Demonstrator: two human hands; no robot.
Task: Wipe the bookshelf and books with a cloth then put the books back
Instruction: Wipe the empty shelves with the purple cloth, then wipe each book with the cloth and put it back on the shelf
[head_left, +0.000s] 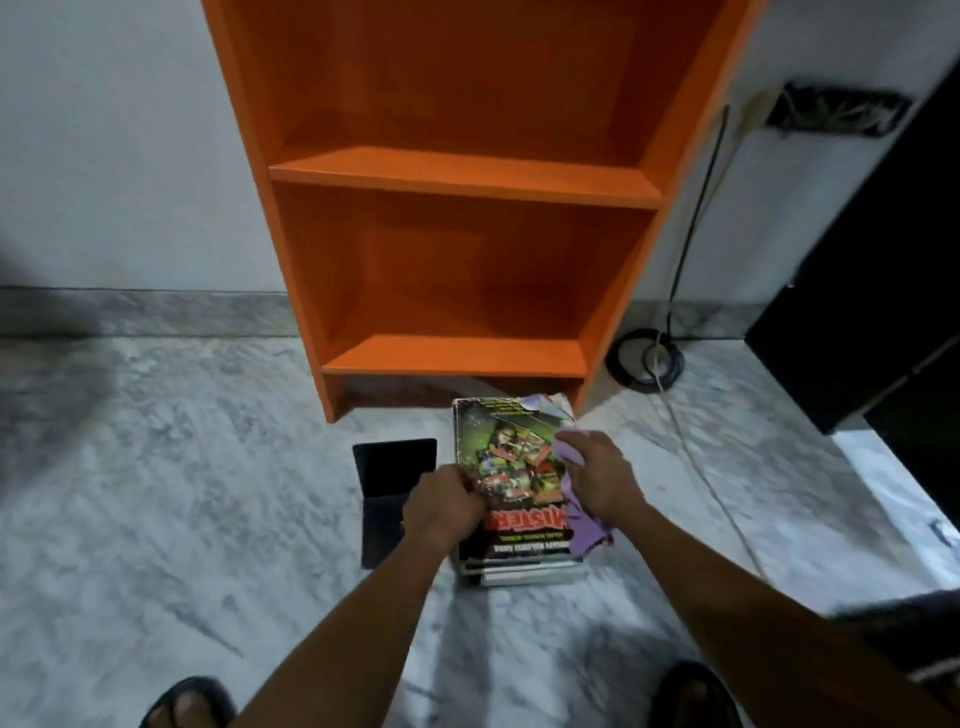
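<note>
An orange bookshelf (467, 176) stands against the wall with bare shelves. In front of it a stack of books (519, 569) lies on the marble floor. The top book (501, 441) has a dark green illustrated cover with red lettering. My left hand (441, 506) grips that book at its left edge. My right hand (597, 478) presses a purple cloth (584, 530) onto the right side of the cover. A dark book (389, 488) lies flat on the floor just left of the stack.
A coiled black cable (647, 358) lies on the floor right of the shelf, with a cord running up the wall. Dark furniture (872, 291) stands at the right. My sandalled feet (187, 701) show at the bottom edge.
</note>
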